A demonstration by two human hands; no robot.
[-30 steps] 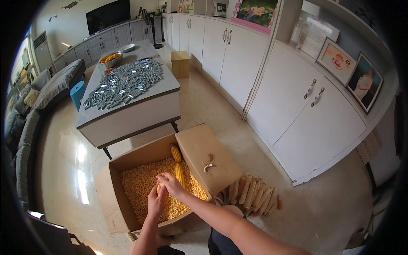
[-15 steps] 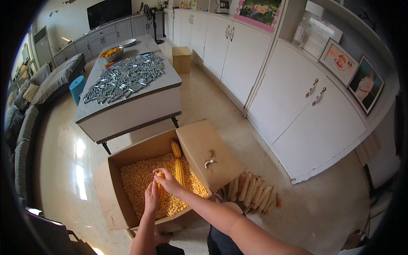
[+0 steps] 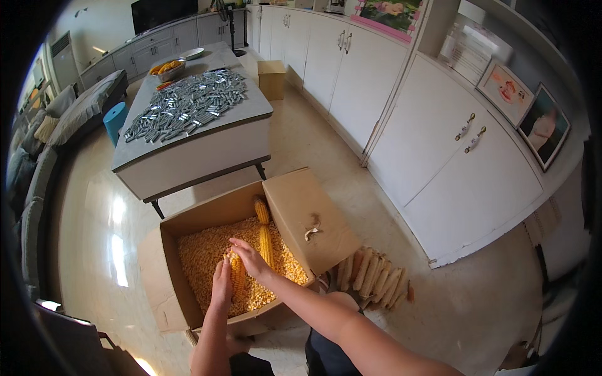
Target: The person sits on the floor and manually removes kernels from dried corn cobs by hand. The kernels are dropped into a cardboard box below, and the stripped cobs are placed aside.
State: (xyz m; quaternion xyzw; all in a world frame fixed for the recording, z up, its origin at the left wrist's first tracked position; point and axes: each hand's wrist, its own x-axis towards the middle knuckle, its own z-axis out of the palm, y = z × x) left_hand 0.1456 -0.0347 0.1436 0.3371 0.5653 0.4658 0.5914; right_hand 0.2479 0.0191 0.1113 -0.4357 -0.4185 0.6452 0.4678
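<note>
An ear of corn point(image 3: 237, 276) is between my hands above the cardboard box point(image 3: 170, 266). My left hand point(image 3: 222, 281) closes on its left side, while my right hand point(image 3: 251, 258) grips the upper right part from above. Fingers hide much of the ear's top, and the exact contact is partly covered. Loose yellow kernels point(image 3: 200, 250) fill the box beneath my hands. Right of them, two more ears lie end to end against the box wall: a longer ear point(image 3: 266, 246) and a darker-tipped one point(image 3: 261, 210).
Stripped cobs point(image 3: 376, 279) lie in a row on the floor to the right. The open box flap point(image 3: 310, 219) bears a scrap of husk. Beyond stands a table point(image 3: 200, 150) with many small metallic cylinders point(image 3: 188, 103) and a bowl of corn point(image 3: 168, 70). White cabinets point(image 3: 439, 163) line the right.
My right hand's fingers have straightened somewhat over the ear, uncovering more of its kernels. The left hand stays beside it. The whole view has shifted slightly.
</note>
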